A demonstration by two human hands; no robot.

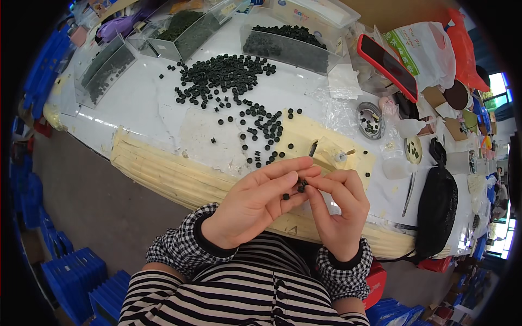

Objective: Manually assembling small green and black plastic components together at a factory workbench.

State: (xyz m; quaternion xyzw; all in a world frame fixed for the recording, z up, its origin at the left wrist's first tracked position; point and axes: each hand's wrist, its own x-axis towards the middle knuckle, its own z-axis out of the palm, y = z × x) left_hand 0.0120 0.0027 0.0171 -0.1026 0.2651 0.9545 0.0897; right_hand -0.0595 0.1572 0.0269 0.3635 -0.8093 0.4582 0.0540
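I hold my left hand [255,204] palm-up just in front of the yellow foam pad [312,138], which serves as the reference point here. The fingers are half curled into a shallow cup, and at least 2 small black discs [286,196] rest on them near the fingertips. My right hand [340,209] meets the left at the fingertips: its thumb and forefinger are pinched narrowly on one or more black discs [300,186], just above the left forefinger. How many pieces sit in the pinch I cannot tell.

Judged step: sorting or pairing single discs by hand, with the left palm as the holding tray and the right pinch doing the fine work.

The supply lies beyond the pad: a scatter of loose discs [263,130] on its far-left corner, and a denser heap [220,76] further out on the white table [152,108]. A clear bin of discs [288,46] stands beyond the heap. Tweezers [409,194] lie to the right of the pad, untouched.

The next move probably calls for a light, steady pinch and a level left palm, since the discs there lie loose and a tilt would likely roll them off.
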